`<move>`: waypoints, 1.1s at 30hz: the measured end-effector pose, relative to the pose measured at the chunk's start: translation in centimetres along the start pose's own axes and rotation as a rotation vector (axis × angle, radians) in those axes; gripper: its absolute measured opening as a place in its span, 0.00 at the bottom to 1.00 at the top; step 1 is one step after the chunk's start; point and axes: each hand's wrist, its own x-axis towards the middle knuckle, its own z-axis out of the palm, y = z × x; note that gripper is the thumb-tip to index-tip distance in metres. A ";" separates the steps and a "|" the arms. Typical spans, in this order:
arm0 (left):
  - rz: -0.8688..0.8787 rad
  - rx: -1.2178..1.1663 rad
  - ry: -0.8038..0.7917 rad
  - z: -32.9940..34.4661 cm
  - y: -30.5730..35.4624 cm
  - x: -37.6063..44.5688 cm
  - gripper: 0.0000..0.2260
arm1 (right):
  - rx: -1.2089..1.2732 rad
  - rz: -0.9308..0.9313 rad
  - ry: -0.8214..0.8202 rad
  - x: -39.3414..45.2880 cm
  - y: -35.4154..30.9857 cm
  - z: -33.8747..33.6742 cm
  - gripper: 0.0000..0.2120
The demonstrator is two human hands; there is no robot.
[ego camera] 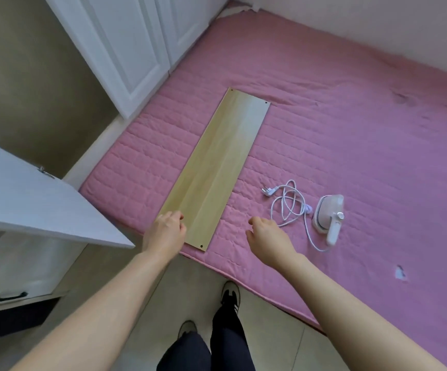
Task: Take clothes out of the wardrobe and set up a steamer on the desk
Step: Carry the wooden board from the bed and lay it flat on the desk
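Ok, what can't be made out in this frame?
- Head view: wardrobe doors shut, contents hidden.
- Left hand covers the wooden board near corner; contact unclear.
- Steamer controls too small to read.
- Right hand curled; palm hidden.
- No desk in view.

A long pale wooden board (217, 167) lies across a pink quilted mattress (350, 129); a black-handled drawer (16, 274) sits at eight o'clock.

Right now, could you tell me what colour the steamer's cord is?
White, like the steamer; the cord shows clearly in the head view.
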 end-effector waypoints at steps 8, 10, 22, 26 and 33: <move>-0.073 0.041 -0.083 4.7 -2.1 9.2 0.18 | -0.036 -0.058 -0.166 11.0 2.8 4.0 0.18; -0.088 0.047 -0.108 6.5 -3.2 11.6 0.20 | 0.027 -0.017 -0.207 13.8 3.3 5.7 0.18; -0.141 0.062 -0.203 16.6 -10.7 21.9 0.23 | 0.245 0.222 -0.267 25.6 5.7 14.7 0.21; -0.179 0.010 -0.176 18.3 -12.4 24.2 0.24 | 0.262 0.281 -0.281 28.2 6.0 17.2 0.21; -0.311 -0.127 -0.160 20.2 -13.6 27.0 0.29 | 0.659 0.477 -0.217 31.7 4.9 19.0 0.17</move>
